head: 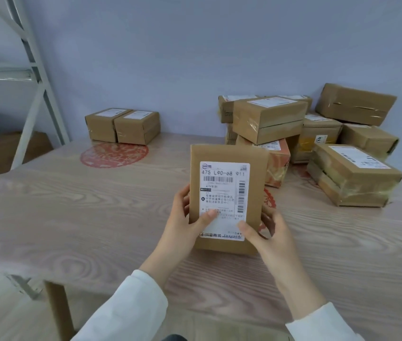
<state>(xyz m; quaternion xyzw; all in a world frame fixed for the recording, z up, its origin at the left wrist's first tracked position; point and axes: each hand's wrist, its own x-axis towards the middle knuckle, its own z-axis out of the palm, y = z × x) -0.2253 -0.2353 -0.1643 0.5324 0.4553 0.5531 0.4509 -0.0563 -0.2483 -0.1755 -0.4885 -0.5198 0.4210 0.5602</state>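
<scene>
I have the flat brown cardboard parcel with the white shipping label dead ahead, label facing me and its long axis running straight away from me, towards the wall; both hands grip its near end. The left hand wraps the left edge with the thumb pressed on the label; the right hand clasps the right edge, thumb on the label's lower corner, fingers curled behind. Neither hand is nearer; they sit level. The parcel is tilted up over the pale wood-grain tabletop; whether its near edge rests there I cannot tell. To the right and beyond lies the heap of brown taped cartons, with an orange printed box just behind the parcel; I judge that is what could snag a move to the right. Far left, a pair of small brown boxes stands by a round red paper-cut decal, with open tabletop between.
</scene>
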